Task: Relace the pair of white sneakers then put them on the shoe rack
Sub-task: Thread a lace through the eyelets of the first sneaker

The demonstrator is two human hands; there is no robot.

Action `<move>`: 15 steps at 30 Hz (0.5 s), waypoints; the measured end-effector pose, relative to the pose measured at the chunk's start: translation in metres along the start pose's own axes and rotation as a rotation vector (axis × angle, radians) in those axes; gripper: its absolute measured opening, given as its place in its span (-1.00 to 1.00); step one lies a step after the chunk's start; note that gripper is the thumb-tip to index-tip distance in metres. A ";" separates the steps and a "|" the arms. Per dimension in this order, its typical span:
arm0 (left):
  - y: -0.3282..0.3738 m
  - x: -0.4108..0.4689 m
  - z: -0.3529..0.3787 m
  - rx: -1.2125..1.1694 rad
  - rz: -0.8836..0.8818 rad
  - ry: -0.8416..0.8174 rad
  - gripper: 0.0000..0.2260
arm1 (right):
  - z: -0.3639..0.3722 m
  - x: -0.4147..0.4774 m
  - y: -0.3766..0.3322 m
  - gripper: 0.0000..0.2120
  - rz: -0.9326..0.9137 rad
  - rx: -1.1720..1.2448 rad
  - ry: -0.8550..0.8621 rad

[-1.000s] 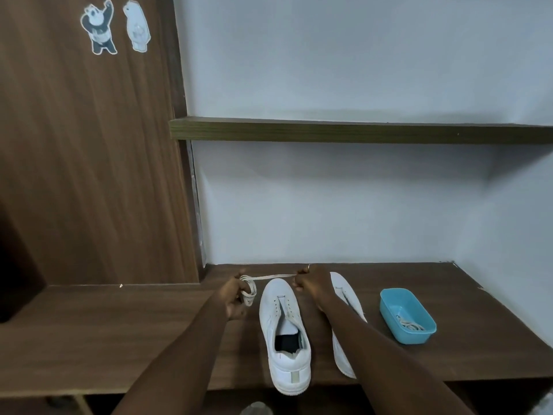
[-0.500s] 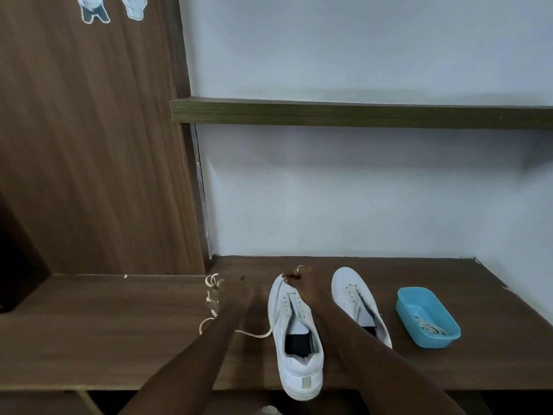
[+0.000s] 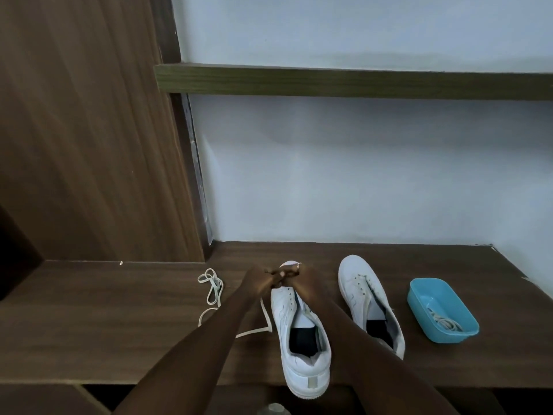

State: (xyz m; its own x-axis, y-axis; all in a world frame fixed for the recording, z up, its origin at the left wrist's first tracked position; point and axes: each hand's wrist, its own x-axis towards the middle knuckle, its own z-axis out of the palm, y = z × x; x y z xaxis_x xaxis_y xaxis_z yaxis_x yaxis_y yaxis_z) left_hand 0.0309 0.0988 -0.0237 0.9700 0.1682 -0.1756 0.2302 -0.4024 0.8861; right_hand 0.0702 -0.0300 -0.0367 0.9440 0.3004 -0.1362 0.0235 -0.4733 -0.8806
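Left hand (image 3: 257, 281) and right hand (image 3: 303, 280) converged on sneaker (image 3: 299, 330) toe; lace (image 3: 254, 331) now slack on desk (image 3: 119, 324). Left grip pinches lace, right grip can't tell. Limp, light: hold near tip.

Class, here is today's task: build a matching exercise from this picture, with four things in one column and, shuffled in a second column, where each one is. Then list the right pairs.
Things
1. loose lace
2. blue tub
3. coiled lace
4. right sneaker

Places
A. inside the blue tub
B. on the bench, left of the left sneaker
C. at the bench's right end
D. between the left sneaker and the tub

Pairs: 1-B, 2-C, 3-A, 4-D
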 end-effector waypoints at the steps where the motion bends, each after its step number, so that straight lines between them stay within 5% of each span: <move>1: -0.002 0.002 0.000 0.011 -0.002 0.008 -0.80 | -0.001 0.002 0.001 -0.85 -0.001 0.043 0.023; 4: -0.011 0.006 -0.001 0.065 -0.036 0.122 -0.88 | -0.003 0.013 0.009 -0.80 0.071 0.135 0.109; 8: -0.017 0.008 0.002 0.236 -0.034 0.137 -0.85 | -0.002 0.018 0.024 -0.83 0.142 -0.186 0.284; 15: -0.022 0.015 0.022 0.241 -0.080 0.115 -0.79 | 0.009 0.019 0.047 -0.76 0.040 -0.501 0.191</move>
State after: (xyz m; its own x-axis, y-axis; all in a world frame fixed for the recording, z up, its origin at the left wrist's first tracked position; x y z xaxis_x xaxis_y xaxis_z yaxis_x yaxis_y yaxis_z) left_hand 0.0420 0.0904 -0.0554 0.9358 0.3036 -0.1790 0.3312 -0.5837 0.7413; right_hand 0.0865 -0.0391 -0.0848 0.9893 0.1406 -0.0393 0.0966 -0.8325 -0.5455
